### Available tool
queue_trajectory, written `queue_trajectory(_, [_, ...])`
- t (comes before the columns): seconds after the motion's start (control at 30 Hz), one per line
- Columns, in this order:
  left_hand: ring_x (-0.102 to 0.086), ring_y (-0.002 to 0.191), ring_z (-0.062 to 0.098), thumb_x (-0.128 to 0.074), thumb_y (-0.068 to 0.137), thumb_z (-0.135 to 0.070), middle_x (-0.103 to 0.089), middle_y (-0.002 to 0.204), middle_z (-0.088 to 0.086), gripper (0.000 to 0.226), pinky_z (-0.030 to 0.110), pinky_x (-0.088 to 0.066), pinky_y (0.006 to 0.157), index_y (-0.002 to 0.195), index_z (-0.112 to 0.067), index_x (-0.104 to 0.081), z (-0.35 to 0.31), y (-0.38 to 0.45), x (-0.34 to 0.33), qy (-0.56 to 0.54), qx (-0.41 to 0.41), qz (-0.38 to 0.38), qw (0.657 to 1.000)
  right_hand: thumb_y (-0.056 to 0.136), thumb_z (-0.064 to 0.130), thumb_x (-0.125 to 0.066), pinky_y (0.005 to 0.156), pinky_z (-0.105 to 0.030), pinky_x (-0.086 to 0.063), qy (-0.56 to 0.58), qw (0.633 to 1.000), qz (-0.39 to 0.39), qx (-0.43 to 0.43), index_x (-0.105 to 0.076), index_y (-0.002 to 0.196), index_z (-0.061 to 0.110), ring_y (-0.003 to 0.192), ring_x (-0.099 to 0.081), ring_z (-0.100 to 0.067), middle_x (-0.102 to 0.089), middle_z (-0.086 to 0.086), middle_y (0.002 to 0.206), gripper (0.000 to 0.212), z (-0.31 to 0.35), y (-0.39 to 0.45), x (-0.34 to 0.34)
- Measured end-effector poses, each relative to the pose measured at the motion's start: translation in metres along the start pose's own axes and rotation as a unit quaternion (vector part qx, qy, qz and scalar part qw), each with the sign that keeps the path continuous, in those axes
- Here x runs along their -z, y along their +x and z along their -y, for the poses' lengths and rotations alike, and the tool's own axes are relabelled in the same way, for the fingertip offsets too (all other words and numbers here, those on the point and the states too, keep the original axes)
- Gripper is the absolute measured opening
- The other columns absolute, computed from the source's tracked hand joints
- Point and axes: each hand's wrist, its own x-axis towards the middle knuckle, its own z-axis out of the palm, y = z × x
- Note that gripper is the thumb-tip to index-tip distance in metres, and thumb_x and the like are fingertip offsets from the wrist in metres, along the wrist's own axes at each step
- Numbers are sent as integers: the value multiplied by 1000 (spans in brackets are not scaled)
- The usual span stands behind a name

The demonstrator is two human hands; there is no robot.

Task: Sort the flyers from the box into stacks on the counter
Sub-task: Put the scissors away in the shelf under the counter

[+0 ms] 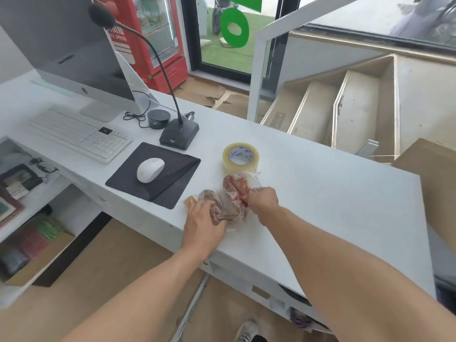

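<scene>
Near the frame's centre both hands grip a crumpled plastic-wrapped bundle point(233, 198) on the counter point(333, 193), left hand point(203, 222) at its lower end, right hand point(262, 201) pinching the wrap, apparently flyers, with no stacks visible, so sorting seems barely begun.

White desk point(333, 206), long, running diagonally. Lying on it: keyboard point(79, 135), monitor point(66, 53) on stand, black puck point(158, 118), mic base point(179, 134), mouse pad point(158, 174) carrying mouse point(150, 169), tape roll point(240, 156), crumpled plastic bag point(232, 198) just beside tape.
</scene>
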Motion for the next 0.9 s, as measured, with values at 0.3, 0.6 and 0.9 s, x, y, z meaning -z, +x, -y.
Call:
queue_trajectory(0.3, [-62, 90, -5, -83, 78, -17, -61, 106, -15, 66, 12, -49, 76, 129, -35, -45, 17, -38, 15, -235, 91, -1, 968, 87, 58, -58, 86, -43, -50, -304, 926, 1, 225, -56, 115, 19, 110, -54, -26, -59, -2, 113, 48, -26, -82, -26])
queue_trajectory(0.6, [-72, 98, 23, -75, 89, -15, -73, 111, 6, 31, 36, -63, 77, 118, -18, -64, 86, -86, 13, -481, 314, 85, 814, 86, 3, -51, 72, -36, -40, -431, 847, -58, 305, -46, 139, 15, 99, -54, -32, -61, -9, 104, 54, -83, -164, -66])
queue_trajectory(0.9, [-72, 94, 24, -70, 92, -5, -71, 108, 10, 26, 37, -62, 78, 114, -12, -61, 133, -179, -7, -445, 313, 108, 832, 86, 3, -54, 74, -45, -59, -279, 936, -73, 203, -56, 99, 29, 83, -62, -21, -66, 5, 89, 29, -195, -220, -77])
